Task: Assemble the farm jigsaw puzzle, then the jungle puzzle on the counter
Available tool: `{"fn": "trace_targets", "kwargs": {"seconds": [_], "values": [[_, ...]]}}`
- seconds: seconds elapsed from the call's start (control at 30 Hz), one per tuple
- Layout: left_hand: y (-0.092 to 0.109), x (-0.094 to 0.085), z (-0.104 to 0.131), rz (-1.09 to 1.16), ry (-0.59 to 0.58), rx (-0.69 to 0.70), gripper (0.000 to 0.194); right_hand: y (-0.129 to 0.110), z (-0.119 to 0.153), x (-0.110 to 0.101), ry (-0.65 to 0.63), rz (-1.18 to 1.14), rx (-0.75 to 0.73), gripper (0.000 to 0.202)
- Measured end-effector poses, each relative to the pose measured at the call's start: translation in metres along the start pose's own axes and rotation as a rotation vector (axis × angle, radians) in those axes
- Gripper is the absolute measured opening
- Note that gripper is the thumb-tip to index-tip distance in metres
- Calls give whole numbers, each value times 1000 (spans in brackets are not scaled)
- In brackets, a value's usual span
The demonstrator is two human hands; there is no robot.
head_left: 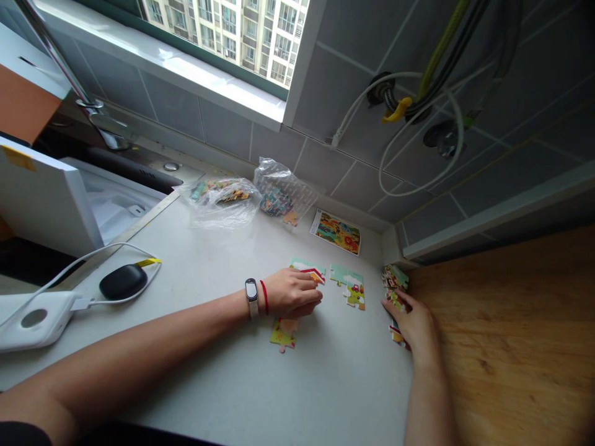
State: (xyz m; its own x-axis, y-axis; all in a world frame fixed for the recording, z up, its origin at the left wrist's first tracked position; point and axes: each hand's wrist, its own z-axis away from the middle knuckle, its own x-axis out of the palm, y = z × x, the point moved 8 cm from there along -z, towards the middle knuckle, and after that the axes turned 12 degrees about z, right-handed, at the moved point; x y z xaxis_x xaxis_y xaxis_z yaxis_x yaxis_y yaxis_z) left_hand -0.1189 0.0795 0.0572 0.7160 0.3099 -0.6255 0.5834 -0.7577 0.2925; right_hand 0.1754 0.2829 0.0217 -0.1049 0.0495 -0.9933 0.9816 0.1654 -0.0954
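My left hand [294, 293], with a watch and a red cord at the wrist, is lowered over a partly joined section of jigsaw puzzle [301, 264]. Its fingers are curled together, and whatever lies under them is hidden. Below it, more joined puzzle pieces [282, 337] stick out. To its right lies another joined section [356, 291] with a red vehicle printed on it. At the counter's right edge, my right hand [418, 322] closes thumb and fingers on a puzzle piece [395, 301]. Loose pieces [395, 277] lie beside that hand.
A printed picture card [335, 231] lies near the wall. Two clear plastic bags, one on the left [223, 201] and one on the right [281, 192], hold more pieces. A black case [123, 282] and a white charger [37, 319] with a cable sit left. Wood surface [520, 334] borders the right.
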Motion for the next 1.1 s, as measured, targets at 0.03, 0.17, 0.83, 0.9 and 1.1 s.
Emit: {"fn": "trace_targets", "kwargs": {"seconds": [0.03,0.17,0.83,0.9,1.1], "values": [[0,1,0,2,-7,-6,18,0,0,0,-2,-5,-8,71],[-1,4,0,19,-55,-18,21,-2,0,-1,23,-19,-45,67],[-3,9,2,29,-121,-25,23,-1,0,-2,17,11,-62,63],[-3,8,2,38,-107,-20,22,-2,-1,-2,16,3,-60,61],[-3,9,2,55,-105,-33,20,0,-1,-3,66,59,-74,60]]}}
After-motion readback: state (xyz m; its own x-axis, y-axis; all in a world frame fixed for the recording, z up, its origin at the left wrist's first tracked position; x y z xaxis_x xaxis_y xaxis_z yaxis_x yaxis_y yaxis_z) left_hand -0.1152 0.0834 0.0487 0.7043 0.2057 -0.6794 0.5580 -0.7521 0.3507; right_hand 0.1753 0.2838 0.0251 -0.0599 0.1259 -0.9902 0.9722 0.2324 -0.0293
